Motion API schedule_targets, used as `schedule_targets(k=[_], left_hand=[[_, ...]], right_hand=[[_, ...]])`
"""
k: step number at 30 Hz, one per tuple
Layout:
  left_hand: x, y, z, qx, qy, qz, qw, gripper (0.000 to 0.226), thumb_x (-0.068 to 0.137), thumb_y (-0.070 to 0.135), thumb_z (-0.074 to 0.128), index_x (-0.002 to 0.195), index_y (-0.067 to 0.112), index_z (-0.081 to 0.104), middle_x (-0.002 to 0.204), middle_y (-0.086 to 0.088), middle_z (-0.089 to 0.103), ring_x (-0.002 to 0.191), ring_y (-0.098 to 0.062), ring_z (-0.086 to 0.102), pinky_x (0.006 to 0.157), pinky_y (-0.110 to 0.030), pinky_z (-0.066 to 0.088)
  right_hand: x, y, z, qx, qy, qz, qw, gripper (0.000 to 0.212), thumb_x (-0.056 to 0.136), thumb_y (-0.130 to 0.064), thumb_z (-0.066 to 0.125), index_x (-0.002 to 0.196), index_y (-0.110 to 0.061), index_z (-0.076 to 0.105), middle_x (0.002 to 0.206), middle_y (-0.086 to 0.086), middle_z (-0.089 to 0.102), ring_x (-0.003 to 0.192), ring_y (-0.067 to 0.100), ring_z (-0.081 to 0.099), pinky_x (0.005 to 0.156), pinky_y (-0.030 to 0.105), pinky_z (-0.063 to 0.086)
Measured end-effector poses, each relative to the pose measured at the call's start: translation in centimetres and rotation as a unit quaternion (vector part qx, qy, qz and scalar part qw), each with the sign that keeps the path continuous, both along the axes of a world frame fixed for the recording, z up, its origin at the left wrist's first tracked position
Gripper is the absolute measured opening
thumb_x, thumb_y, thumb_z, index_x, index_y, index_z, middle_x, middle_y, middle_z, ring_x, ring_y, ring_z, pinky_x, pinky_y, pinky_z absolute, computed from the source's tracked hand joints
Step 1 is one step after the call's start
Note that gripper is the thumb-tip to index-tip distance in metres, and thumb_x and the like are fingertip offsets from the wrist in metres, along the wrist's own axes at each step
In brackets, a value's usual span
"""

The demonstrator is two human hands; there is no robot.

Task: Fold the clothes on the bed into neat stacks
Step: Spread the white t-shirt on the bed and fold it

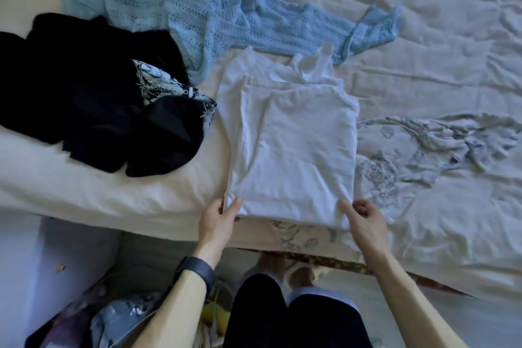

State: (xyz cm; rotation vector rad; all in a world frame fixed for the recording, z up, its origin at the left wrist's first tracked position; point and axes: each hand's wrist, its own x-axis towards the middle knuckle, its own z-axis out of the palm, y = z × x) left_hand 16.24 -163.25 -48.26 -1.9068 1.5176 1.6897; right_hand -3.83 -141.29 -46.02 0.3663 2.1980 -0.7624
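White top (293,150): lies partly folded in the centre of the frame, sides turned in, collar end toward the top, hem at the near edge of the bed (84,192).
Left hand (219,216): at the lower left corner of the hem, thumb on top and fingers tucked beneath, pinching the cloth edge.
Right hand (364,219): at the lower right corner of the hem, thumb and fingers brought together on the fabric there; how firmly it pinches, I cannot tell.
Blue knit cardigan (197,5): spread loose in the upper left, its sleeve running just above the white top's collar.
Dark clothes heap (93,99): left of the frame, beside the white top, with a patterned scrap showing.
Printed pale garment (418,155): crumpled at the right, its edge touching the top's right side.
Wristband (196,270): dark, on the left wrist.
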Motion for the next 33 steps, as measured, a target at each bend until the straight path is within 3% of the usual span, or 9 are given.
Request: schedule_targets(k=[4,8,11,14,16,20,24,28,33], left_hand=[[0.3,0.9,0.7,-0.057,-0.005,0.017,0.998,0.015,0.093,0.042,0.067,0.090,0.028,0.070,0.083,0.009,0.075,0.081,-0.011,0.071,0.073,-0.036,0.056],[0.1,1.9,1.8,-0.169,-0.064,-0.021,0.983,0.025,0.095,0.046,0.062,0.078,0.027,0.063,0.070,0.007,0.068,0.068,-0.007,0.063,0.057,-0.023,0.041],[-0.3,2.4,2.4,-0.197,-0.078,-0.077,0.974,0.035,0.099,0.042,0.056,0.077,0.016,0.063,0.070,-0.001,0.067,0.072,-0.019,0.061,0.058,-0.030,0.040],[-0.5,2.3,3.3,-0.183,-0.077,-0.085,0.976,0.039,0.101,0.038,0.054,0.083,0.006,0.066,0.074,-0.008,0.069,0.076,-0.025,0.063,0.067,-0.034,0.045],[-0.1,2.3,4.0,-0.153,-0.038,-0.033,0.987,0.033,0.099,0.035,0.059,0.080,0.009,0.067,0.073,-0.002,0.068,0.069,-0.019,0.065,0.068,-0.033,0.046],[1.6,3.5,6.0,-0.082,0.071,0.086,0.990,0.008,0.095,0.027,0.068,0.093,0.020,0.064,0.071,0.010,0.069,0.058,-0.008,0.065,0.049,-0.022,0.048],[4.9,7.2,6.1,-0.039,0.042,0.105,0.993,0.019,0.092,0.017,0.072,0.104,0.016,0.057,0.084,-0.005,0.068,0.057,-0.013,0.063,0.050,-0.025,0.051],[8.4,11.5,5.2,-0.008,0.033,0.151,0.988,0.022,0.092,0.012,0.070,0.107,0.015,0.055,0.084,-0.008,0.065,0.059,-0.014,0.061,0.056,-0.028,0.053],[11.3,14.1,5.6,-0.016,0.043,0.120,0.992,0.022,0.094,0.010,0.065,0.103,0.028,0.056,0.085,-0.008,0.070,0.060,-0.013,0.063,0.059,-0.028,0.053]], right_hand=[[0.5,0.9,-0.5,-0.064,-0.135,-0.022,0.988,0.036,0.091,-0.051,0.070,0.106,-0.019,0.065,0.104,0.000,0.068,0.094,0.019,0.067,0.074,0.036,0.056],[1.0,2.4,-0.6,-0.167,-0.171,-0.091,0.967,0.038,0.091,-0.037,0.074,0.108,-0.004,0.069,0.087,0.004,0.068,0.068,0.012,0.065,0.059,0.025,0.054],[1.3,3.2,-0.2,-0.215,-0.161,-0.136,0.954,0.031,0.096,-0.031,0.070,0.111,-0.004,0.068,0.098,0.008,0.074,0.080,0.020,0.073,0.064,0.025,0.057],[1.6,3.4,0.4,-0.211,-0.100,-0.103,0.967,0.025,0.101,-0.027,0.064,0.108,-0.003,0.067,0.099,0.012,0.075,0.077,0.016,0.075,0.063,0.022,0.057],[1.7,3.6,1.0,-0.202,-0.033,-0.086,0.975,0.024,0.101,-0.030,0.062,0.103,-0.006,0.067,0.091,0.008,0.075,0.071,0.012,0.072,0.063,0.022,0.057],[2.5,5.8,2.7,-0.227,0.055,-0.100,0.967,0.024,0.098,-0.037,0.064,0.098,-0.014,0.068,0.077,-0.004,0.075,0.067,0.010,0.071,0.062,0.021,0.058],[6.1,9.9,3.2,-0.156,0.024,-0.059,0.986,0.025,0.098,-0.037,0.063,0.093,-0.013,0.067,0.077,0.004,0.074,0.064,0.011,0.069,0.059,0.030,0.055],[10.4,13.8,3.1,-0.106,0.003,-0.054,0.993,0.024,0.096,-0.040,0.065,0.090,-0.017,0.068,0.083,0.005,0.075,0.069,0.016,0.072,0.077,0.046,0.058],[13.6,16.3,3.6,-0.155,0.012,-0.083,0.984,0.018,0.096,-0.033,0.067,0.106,-0.040,0.053,0.110,-0.003,0.068,0.077,0.014,0.075,0.067,0.031,0.058]])
